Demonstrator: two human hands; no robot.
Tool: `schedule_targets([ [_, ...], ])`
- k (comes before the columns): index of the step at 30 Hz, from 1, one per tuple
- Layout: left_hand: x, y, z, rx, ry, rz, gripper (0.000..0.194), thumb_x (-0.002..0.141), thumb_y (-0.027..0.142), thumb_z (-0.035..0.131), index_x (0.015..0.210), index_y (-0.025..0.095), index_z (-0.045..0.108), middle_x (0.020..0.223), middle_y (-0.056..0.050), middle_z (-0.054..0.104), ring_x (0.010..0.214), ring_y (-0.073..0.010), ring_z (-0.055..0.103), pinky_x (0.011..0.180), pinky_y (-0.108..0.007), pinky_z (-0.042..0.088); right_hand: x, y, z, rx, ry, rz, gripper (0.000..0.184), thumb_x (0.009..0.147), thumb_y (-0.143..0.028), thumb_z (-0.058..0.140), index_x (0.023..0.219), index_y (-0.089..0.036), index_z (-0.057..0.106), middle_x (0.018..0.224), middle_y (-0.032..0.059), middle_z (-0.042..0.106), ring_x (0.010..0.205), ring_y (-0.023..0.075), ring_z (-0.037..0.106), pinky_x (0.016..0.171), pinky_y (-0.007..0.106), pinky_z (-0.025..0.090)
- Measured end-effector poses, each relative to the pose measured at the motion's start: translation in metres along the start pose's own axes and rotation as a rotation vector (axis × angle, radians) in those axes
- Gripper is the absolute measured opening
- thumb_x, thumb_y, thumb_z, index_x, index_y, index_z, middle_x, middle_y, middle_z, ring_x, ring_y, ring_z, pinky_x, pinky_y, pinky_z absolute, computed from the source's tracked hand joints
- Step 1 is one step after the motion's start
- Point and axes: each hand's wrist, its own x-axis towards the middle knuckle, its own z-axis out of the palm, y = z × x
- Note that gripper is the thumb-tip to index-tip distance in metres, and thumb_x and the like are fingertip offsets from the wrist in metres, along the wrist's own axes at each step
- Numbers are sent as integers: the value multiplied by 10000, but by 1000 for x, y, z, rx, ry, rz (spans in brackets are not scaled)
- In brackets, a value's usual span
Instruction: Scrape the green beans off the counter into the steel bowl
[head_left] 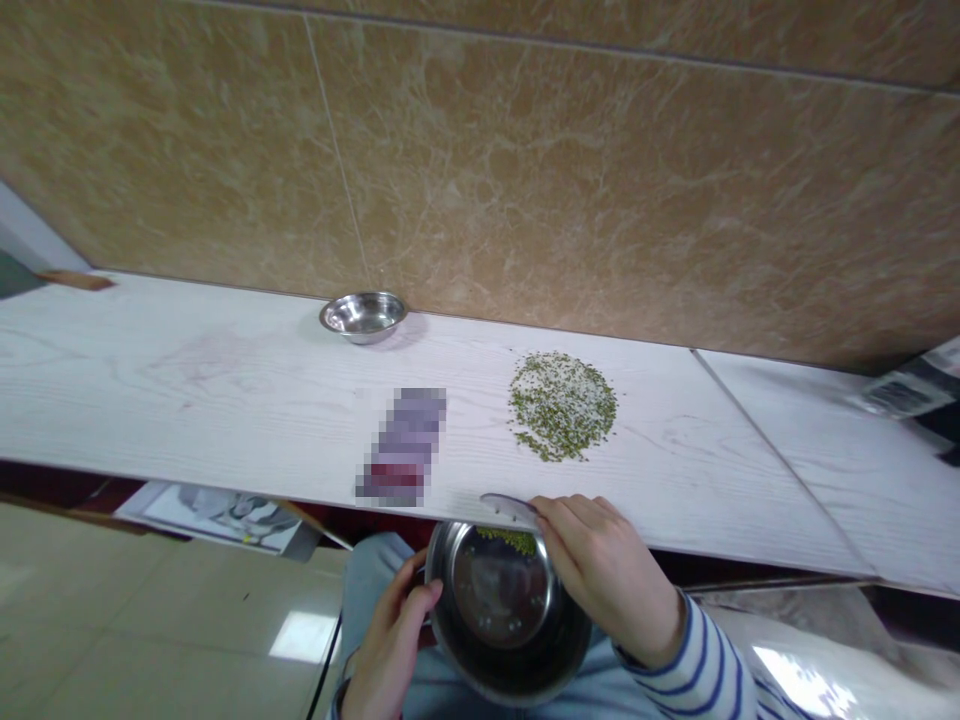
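My left hand (391, 645) grips the left rim of a stainless steel bowl (504, 650), which I hold tilted toward the white wood-grain tabletop (225, 400). A small patch of green mung beans (510, 540) lies inside the bowl at its far rim. My right hand (607, 570) rests over the bowl's upper right rim and holds a flat pale grey scraper (510, 508) at the far rim. A round pile of the same beans (562, 406) lies on the tabletop, beyond the bowl. The scraper's full shape is partly hidden by my fingers.
A small steel dish (364, 316) stands at the tabletop's back edge against a tan marble-look wall (480, 150). A pixelated packet (403, 447) lies near the front edge. A wooden handle (75, 281) shows far left; tile floor lies below.
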Motion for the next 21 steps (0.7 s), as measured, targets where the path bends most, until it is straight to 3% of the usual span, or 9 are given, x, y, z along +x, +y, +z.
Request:
schedule_targets([
  [3,0,-2,-1,-45,-38,-64,514,735,434,721,1198,212,706,1258,-87,712,1152,-341,621,704,-347,566,-3,-5,0,11,-8,1,176,941,-108,534,1057,-172,649,848,33,711,777,196,663,722,337,457],
  [13,1,-6,-8,-43,-14,-58,479,733,436,707,1164,227,720,1225,-59,732,1122,-313,647,730,-324,562,-14,-3,-10,61,16,6,195,961,-121,497,1078,-181,641,875,43,724,786,184,664,737,326,466],
  [18,-4,-14,-1,-13,-1,-127,587,676,457,738,1197,191,689,1278,-119,704,1098,-339,664,638,-326,553,-17,9,-13,27,85,35,216,975,-134,459,1087,-175,640,905,57,739,790,184,677,727,329,481],
  [21,-6,-17,1,-47,21,-139,618,686,468,724,1224,169,663,1309,-147,680,1131,-348,654,667,-343,560,-21,17,-14,17,99,58,221,985,-149,447,1093,-172,638,907,59,740,793,186,680,723,330,488],
])
